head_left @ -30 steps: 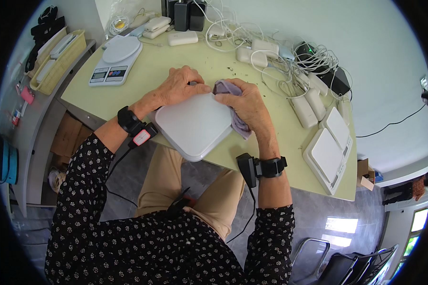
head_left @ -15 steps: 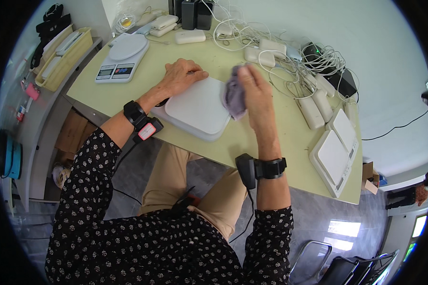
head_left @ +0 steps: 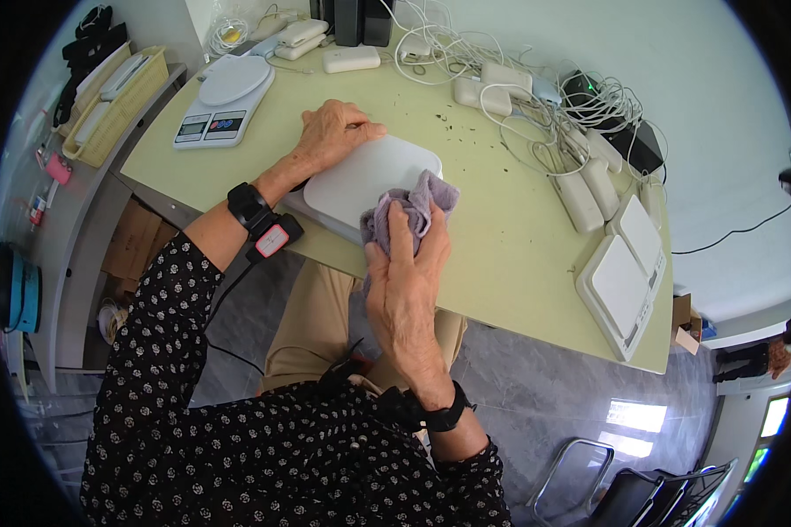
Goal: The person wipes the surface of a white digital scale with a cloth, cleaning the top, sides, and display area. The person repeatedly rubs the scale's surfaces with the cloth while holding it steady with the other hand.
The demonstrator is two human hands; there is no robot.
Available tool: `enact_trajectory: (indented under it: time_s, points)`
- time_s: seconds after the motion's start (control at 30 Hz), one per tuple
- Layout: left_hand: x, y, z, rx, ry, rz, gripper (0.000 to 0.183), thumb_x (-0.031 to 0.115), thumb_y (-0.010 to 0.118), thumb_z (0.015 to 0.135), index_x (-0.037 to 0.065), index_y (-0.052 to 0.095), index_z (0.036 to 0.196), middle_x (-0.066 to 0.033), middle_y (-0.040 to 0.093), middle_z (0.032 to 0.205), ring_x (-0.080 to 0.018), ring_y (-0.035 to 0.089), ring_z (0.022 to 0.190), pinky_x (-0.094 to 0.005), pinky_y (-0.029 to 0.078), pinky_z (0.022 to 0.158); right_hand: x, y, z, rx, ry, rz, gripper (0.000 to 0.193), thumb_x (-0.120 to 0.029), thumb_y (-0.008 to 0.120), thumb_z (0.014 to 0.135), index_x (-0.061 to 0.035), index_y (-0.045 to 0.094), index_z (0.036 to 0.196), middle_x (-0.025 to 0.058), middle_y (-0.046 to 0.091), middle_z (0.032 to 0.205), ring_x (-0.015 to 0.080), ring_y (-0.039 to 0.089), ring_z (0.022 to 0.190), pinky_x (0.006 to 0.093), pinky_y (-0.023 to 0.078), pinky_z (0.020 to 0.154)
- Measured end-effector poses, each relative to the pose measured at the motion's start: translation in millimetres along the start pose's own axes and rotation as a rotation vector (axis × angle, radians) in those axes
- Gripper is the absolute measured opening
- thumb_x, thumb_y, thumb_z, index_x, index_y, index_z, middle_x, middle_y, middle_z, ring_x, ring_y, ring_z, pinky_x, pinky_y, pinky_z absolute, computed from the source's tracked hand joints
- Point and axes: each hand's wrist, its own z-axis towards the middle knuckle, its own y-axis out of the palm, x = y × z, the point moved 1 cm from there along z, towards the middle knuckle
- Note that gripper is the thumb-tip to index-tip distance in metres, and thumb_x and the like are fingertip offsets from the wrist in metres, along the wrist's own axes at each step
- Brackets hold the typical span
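Note:
In front of me, at the table's near edge, lies a white kitchen scale (head_left: 358, 177) with a rounded, square top. My left hand (head_left: 330, 136) grips its far left edge, fingers curled and thumb along the rim. A crumpled greyish-purple cloth (head_left: 406, 215) is bunched in my right hand (head_left: 410, 285), which presses it against the scale's right side and near corner. The cloth hides that corner, and my left hand covers part of the scale's left side.
Another scale (head_left: 235, 83) with a round plate stands at the far left of the green table (head_left: 510, 272). Two white scales (head_left: 620, 285) lie side by side at right. White power banks (head_left: 576, 200) and tangled cables (head_left: 527, 105) fill the back right. Dark crumbs (head_left: 461, 129) dot the table behind the scale.
My right hand has swung left and nearer with the cloth, from beside the scale onto its near right corner. More dark crumbs show on the table behind. The left hand keeps its place.

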Motion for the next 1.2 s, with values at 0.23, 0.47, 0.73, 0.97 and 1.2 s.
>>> enact_trajectory:
  time_s: [0.23,0.47,0.73,0.97,1.2]
  points:
    - [4,-2,0,-0.034,0.113,0.045,0.034,0.035,0.072,0.095,0.001,0.077,0.093,-0.0103,0.074,0.089,-0.0282,0.064,0.087,-0.0399,0.053,0.082,57,19,86,-0.03,-0.084,-0.134,0.038,-0.004,0.069,0.09,0.0033,0.061,0.127,0.0368,0.045,0.139,0.052,0.05,0.118,0.0547,0.043,0.102]
    - [-6,5,2,0.012,0.067,-0.039,0.043,0.041,0.069,0.095,0.002,0.071,0.078,-0.0089,0.068,0.079,-0.0266,0.061,0.079,-0.0468,0.032,0.085,20,2,28,0.003,-0.126,-0.068,0.047,0.001,0.069,0.088,0.0042,0.058,0.133,0.0383,0.04,0.143,0.0543,0.047,0.122,0.057,0.042,0.105]
    - [-8,7,1,0.012,0.133,-0.071,0.043,0.039,0.067,0.096,0.001,0.068,0.076,-0.0109,0.069,0.081,-0.0286,0.061,0.08,-0.0479,0.032,0.085,31,5,65,-0.112,-0.1,-0.183,0.036,-0.007,0.07,0.09,0.0027,0.065,0.123,0.0302,0.047,0.141,0.051,0.049,0.12,0.0579,0.043,0.101]
    - [-13,11,3,0.12,0.113,-0.038,0.035,0.031,0.064,0.095,0.002,0.072,0.079,-0.0134,0.073,0.087,-0.0322,0.066,0.085,-0.0501,0.037,0.083,38,38,97,-0.125,-0.266,-0.409,0.03,-0.012,0.069,0.085,-0.0019,0.071,0.113,0.0237,0.057,0.13,0.0428,0.053,0.118,0.0542,0.041,0.102]
    - [-22,4,6,0.181,0.05,-0.262,0.023,0.021,0.065,0.087,0.002,0.077,0.086,-0.0189,0.071,0.074,-0.038,0.068,0.07,-0.047,0.053,0.07,-4,49,66,-0.213,-0.329,-0.253,0.028,-0.012,0.07,0.086,-0.0053,0.071,0.113,0.0168,0.061,0.124,0.0382,0.055,0.117,0.0483,0.043,0.1]
